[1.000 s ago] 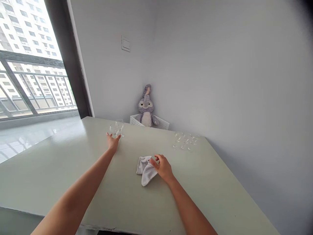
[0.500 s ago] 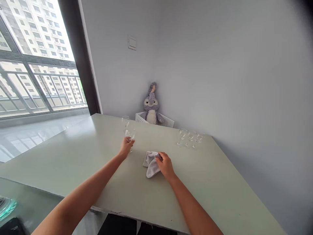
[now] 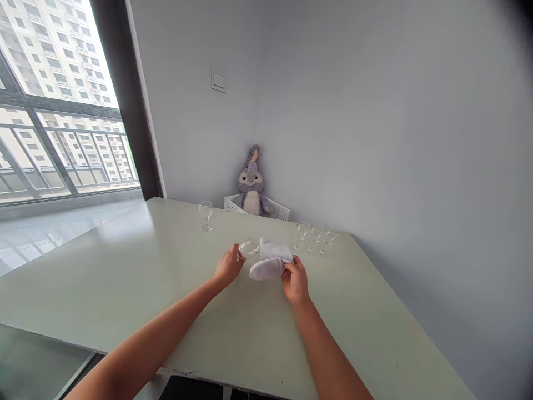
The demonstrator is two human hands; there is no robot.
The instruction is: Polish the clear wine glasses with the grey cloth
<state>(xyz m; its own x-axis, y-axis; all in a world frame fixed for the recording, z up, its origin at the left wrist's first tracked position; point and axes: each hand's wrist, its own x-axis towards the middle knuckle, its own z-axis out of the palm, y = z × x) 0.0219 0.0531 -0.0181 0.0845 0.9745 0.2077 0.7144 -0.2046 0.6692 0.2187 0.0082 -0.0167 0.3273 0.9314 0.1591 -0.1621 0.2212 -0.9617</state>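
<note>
My left hand (image 3: 230, 264) is closed on a small stemmed wine glass (image 3: 250, 248), tilted on its side with its bowl toward the right. My right hand (image 3: 295, 279) pinches a white cloth (image 3: 270, 266) by its right end, and the folds spread out to the left. The cloth lies close beside the glass's rim; whether they touch I cannot tell. Farther back and to the left, another wine glass (image 3: 205, 215) stands upright on the table. To the right of the cloth, three more wine glasses (image 3: 316, 238) stand in a row.
The pale green table (image 3: 358, 333) reaches back to the grey walls. Behind its far edge, a purple plush rabbit (image 3: 251, 191) sits in a white perforated basket (image 3: 280, 210). A window (image 3: 62, 139) is at the left.
My left hand has brought the glass right and tipped it from upright onto its side. My right hand has lifted the cloth and moved it slightly right, toward the glass's level.
</note>
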